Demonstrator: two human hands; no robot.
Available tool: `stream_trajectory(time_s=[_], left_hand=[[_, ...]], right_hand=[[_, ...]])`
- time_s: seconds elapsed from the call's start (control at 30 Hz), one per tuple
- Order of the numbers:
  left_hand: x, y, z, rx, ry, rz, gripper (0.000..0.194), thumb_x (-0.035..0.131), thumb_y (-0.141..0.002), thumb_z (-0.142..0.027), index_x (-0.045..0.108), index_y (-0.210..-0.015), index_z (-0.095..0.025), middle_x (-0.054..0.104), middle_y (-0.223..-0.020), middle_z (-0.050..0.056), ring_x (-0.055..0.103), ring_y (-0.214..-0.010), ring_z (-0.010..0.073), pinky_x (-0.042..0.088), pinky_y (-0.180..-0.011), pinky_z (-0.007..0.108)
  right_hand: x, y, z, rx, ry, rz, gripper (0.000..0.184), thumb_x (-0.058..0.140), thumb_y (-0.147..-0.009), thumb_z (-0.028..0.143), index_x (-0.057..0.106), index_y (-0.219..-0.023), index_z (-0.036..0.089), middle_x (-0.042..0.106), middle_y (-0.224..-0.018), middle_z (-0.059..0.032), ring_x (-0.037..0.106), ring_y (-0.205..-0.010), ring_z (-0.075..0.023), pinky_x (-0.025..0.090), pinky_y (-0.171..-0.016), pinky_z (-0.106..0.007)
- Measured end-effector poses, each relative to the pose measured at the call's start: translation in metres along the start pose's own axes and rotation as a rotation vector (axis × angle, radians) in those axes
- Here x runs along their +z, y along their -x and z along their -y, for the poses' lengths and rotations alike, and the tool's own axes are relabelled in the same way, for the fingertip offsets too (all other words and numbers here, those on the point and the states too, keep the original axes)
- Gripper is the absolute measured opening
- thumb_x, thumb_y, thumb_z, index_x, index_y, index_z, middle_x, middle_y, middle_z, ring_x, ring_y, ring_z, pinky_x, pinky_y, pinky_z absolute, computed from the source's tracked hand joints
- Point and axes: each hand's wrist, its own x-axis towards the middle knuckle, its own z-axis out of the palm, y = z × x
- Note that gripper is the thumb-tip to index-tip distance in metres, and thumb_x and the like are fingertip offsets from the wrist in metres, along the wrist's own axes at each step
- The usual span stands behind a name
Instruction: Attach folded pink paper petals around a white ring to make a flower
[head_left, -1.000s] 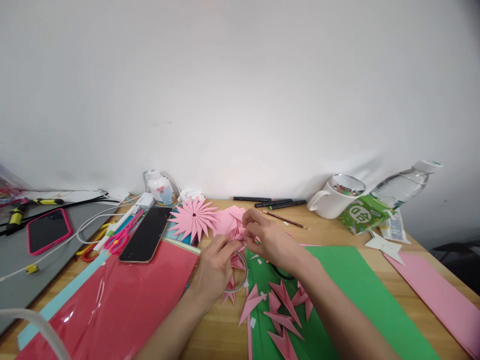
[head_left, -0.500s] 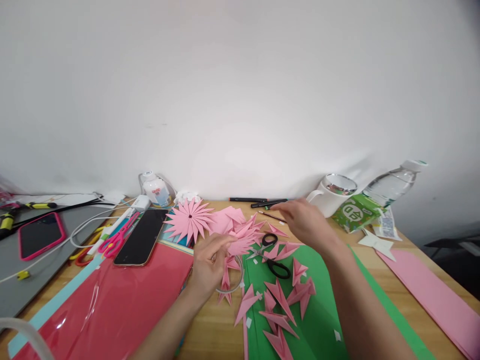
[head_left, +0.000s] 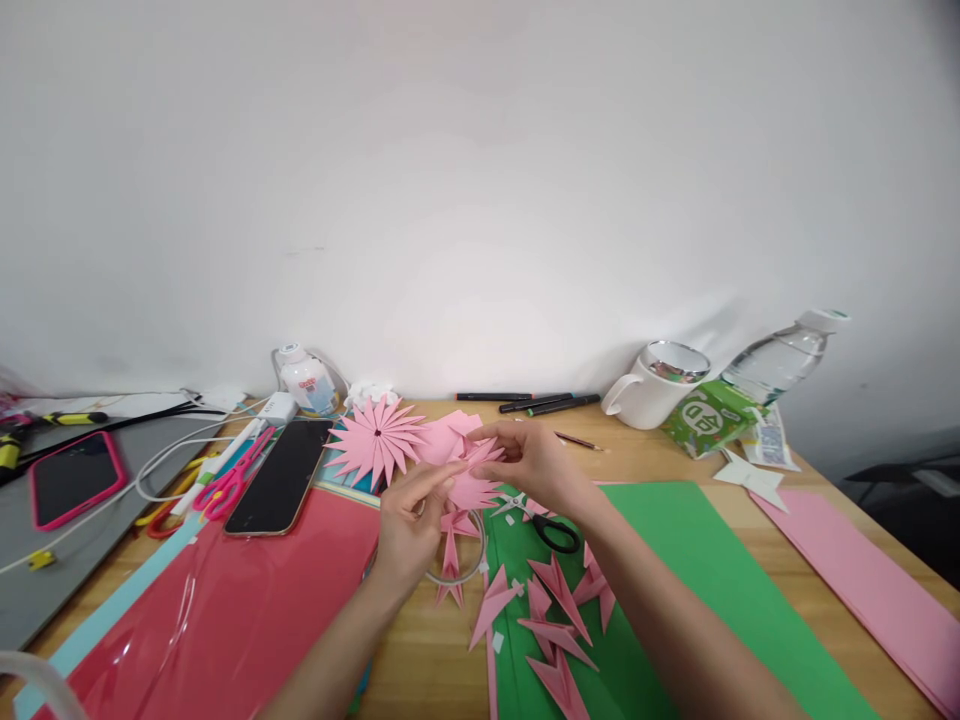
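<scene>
Just below the centre of the frame, the left hand reaches up from the lower edge, thumb and fingers pinching a folded pink paper fan. The right hand slants in from the lower right, wrist bent toward the left hand, its thumb and index finger closed on the fan's upper edge. Black-handled scissors lie on green paper, just beneath the right forearm.
</scene>
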Motion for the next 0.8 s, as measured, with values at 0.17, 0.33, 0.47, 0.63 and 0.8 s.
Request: stream_trajectory(time_s=[0.17,0.33,0.47,0.63,0.8], left_hand=[[0.0012,0.0003,-0.0002,-0.042,0.001,0.001,0.020,0.057,-0.084,-0.020,0.074,-0.094,-0.019,0.067,-0.068,0.002,0.057,-0.058,0.0116,0.046,-0.058,0.023],[0.0024,0.0008,-0.0015,-0.083,0.016,0.015,0.021,0.057,-0.084,-0.023,0.074,-0.096,-0.019,0.064,-0.063,0.001,0.056,-0.056,0.0115,0.046,-0.057,0.023],[0.0027,0.0012,-0.0033,-0.107,0.033,0.032,0.022,0.058,-0.083,-0.024,0.073,-0.097,-0.020,0.065,-0.065,0.000,0.055,-0.052,0.0102,0.045,-0.054,0.022],[0.0037,0.0024,-0.0025,-0.185,0.078,0.019,0.030,0.062,-0.080,-0.028,0.070,-0.107,-0.020,0.065,-0.068,0.000,0.054,-0.050,0.0096,0.046,-0.052,0.022],[0.0046,0.0013,-0.0039,-0.326,0.200,-0.015,0.047,0.065,-0.077,-0.031,0.061,-0.122,-0.016,0.057,-0.065,-0.003,0.054,-0.051,0.0080,0.048,-0.052,0.021]], right_hand=[[-0.0003,0.0012,0.0042,0.014,-0.047,-0.003,0.043,0.079,-0.057,0.034,0.068,-0.093,0.014,0.062,-0.064,0.0012,0.052,-0.053,-0.0100,0.043,-0.051,-0.023],[-0.0003,0.0018,0.0055,0.005,0.018,0.003,0.031,0.076,-0.061,0.030,0.069,-0.087,0.014,0.061,-0.064,0.0015,0.050,-0.052,-0.0090,0.040,-0.050,-0.022],[0.0004,0.0021,0.0063,-0.026,0.115,-0.004,0.022,0.071,-0.064,0.024,0.068,-0.083,0.014,0.058,-0.061,0.0031,0.046,-0.049,-0.0075,0.035,-0.047,-0.020],[0.0001,0.0004,0.0036,0.017,0.149,-0.011,0.024,0.074,-0.061,0.023,0.068,-0.083,0.013,0.055,-0.055,0.0044,0.045,-0.049,-0.0080,0.033,-0.046,-0.020],[-0.0074,0.0003,0.0067,0.090,-0.018,-0.005,0.048,0.080,-0.057,0.032,0.067,-0.098,0.010,0.060,-0.058,0.0032,0.050,-0.050,-0.0087,0.041,-0.050,-0.022]])
